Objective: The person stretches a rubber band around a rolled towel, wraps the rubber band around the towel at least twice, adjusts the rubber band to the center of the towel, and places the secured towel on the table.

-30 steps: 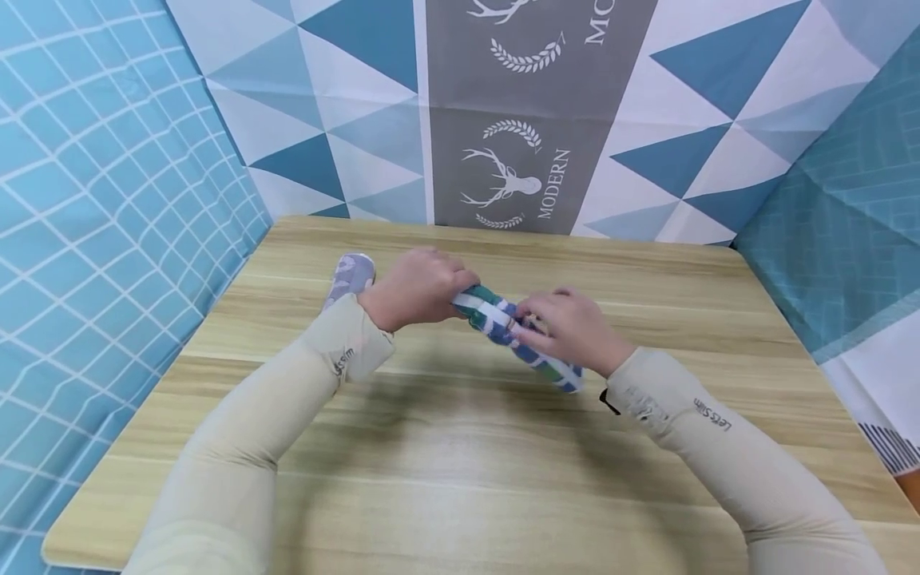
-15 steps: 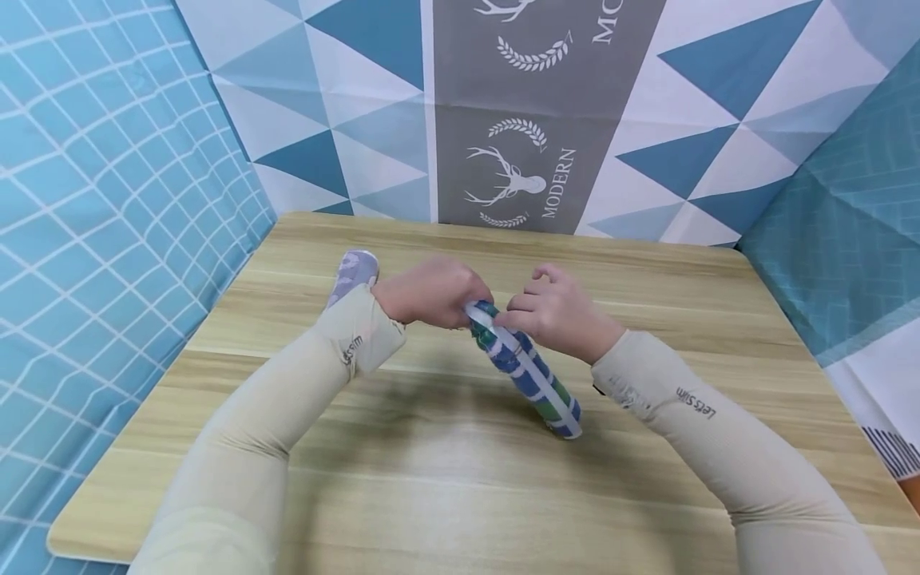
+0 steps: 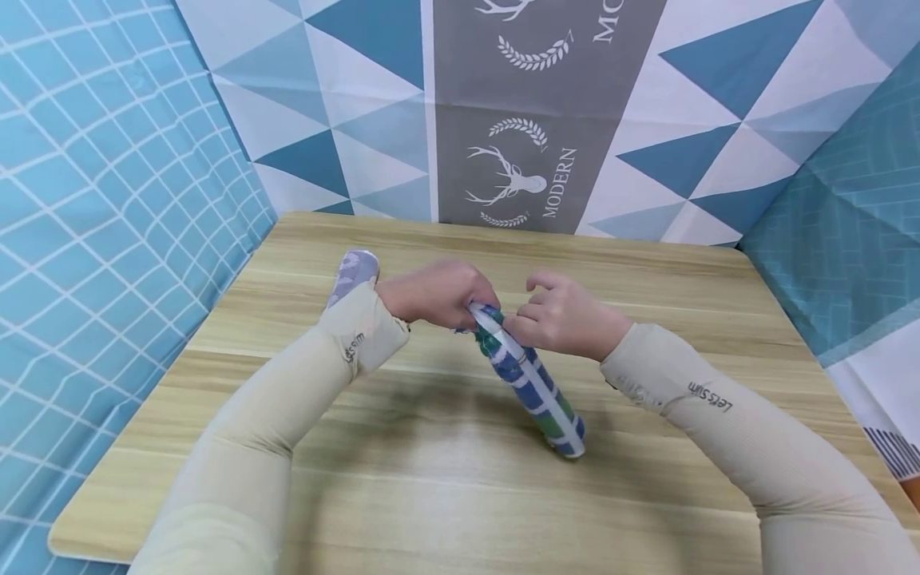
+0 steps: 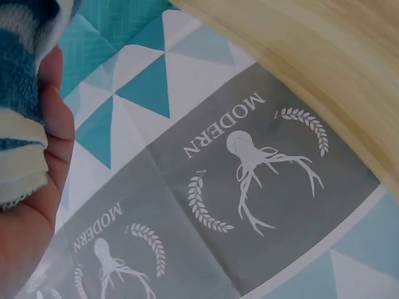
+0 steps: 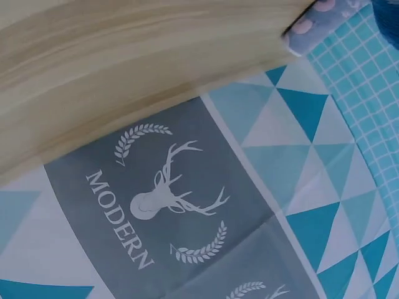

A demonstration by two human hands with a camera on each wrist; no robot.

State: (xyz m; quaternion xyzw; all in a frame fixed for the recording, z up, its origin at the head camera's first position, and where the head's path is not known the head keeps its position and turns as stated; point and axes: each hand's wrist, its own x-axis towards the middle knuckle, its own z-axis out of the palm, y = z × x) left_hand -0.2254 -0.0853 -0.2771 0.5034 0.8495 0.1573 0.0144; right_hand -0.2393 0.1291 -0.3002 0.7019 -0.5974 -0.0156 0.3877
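My left hand [image 3: 449, 294] grips the upper end of a rolled cloth [image 3: 535, 391] patterned in blue, green and white. The roll slants down to the right, its lower end near the table surface; whether it touches cannot be told. At the upper right side of the roll, my right hand [image 3: 568, 317] pinches the cloth, the index finger raised and bent. In the left wrist view, the left hand [image 4: 53, 149] curls around fluffy blue and white cloth [image 4: 20, 81]. The right wrist view shows no hand, only dark blue cloth [image 5: 388, 18] at the top right corner.
A lavender patterned roll [image 3: 355, 270] lies on the wooden table [image 3: 446, 511] at the back left, partly behind the left wrist. A patterned wall covering [image 3: 374, 104] rises behind the table, with blue grid cloth [image 3: 108, 200] at the left.
The roll has swung steeper, its lower end now nearer the table's front. My right hand has shifted from the middle of the roll to its upper end.
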